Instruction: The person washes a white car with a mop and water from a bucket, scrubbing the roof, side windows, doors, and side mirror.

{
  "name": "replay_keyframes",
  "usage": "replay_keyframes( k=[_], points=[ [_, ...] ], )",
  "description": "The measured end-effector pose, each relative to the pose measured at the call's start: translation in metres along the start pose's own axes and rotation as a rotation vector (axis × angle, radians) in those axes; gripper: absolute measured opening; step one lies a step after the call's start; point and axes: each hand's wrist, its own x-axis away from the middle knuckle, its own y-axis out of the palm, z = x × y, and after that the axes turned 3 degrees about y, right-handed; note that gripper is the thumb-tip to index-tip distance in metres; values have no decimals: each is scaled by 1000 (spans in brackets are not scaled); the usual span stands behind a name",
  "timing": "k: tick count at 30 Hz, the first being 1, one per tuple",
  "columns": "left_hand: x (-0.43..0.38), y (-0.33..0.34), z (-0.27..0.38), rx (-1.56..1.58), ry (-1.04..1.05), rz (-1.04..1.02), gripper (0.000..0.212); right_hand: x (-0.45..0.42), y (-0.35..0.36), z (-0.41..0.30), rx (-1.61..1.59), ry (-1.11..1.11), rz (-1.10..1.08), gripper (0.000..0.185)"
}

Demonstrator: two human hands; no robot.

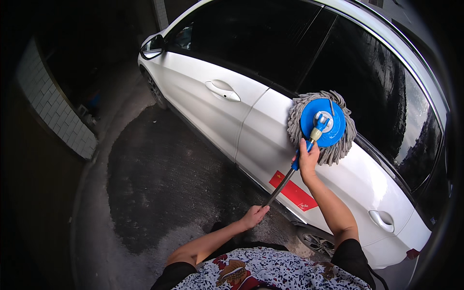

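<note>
A round mop with grey strands [340,154] and a blue plastic disc [335,132] rests against the rear door of a white car [266,119], overlapping the lower edge of its dark rear window [373,94]. My right hand [308,159] grips the blue upper part of the handle, just below the pivot joint. Lower down, my left hand [255,216] is closed around the metal pole [281,187]. Behind the pole, a red sticker [297,194] bearing a star and writing is on the door. The mop hides part of the door and window edge.
The front door handle [223,91] and side mirror [152,47] stick out from the car. Below my right arm are the rear wheel [317,242] and rear door handle [381,221]. Dark, wet-looking pavement [163,185] lies alongside. A white brick wall [59,105] stands at left.
</note>
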Motion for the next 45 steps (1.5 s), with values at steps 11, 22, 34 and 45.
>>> replay_keyframes(
  k=[11, 22, 34, 45],
  points=[
    [-13, -120, 21, 248, -110, 41, 45, -50, 164, 30, 242, -57, -48, 27],
    [-28, -201, 83, 544, -130, -3, 47, -101, 315, 26, 488, 102, -126, 34],
    [71, -183, -35, 246, -331, -46, 48, 38, 213, 89, 337, 323, -71, 34],
    [155, -156, -44, 39, -744, -154, 51, 156, 111, 162, 302, 796, 247, 36]
  ],
)
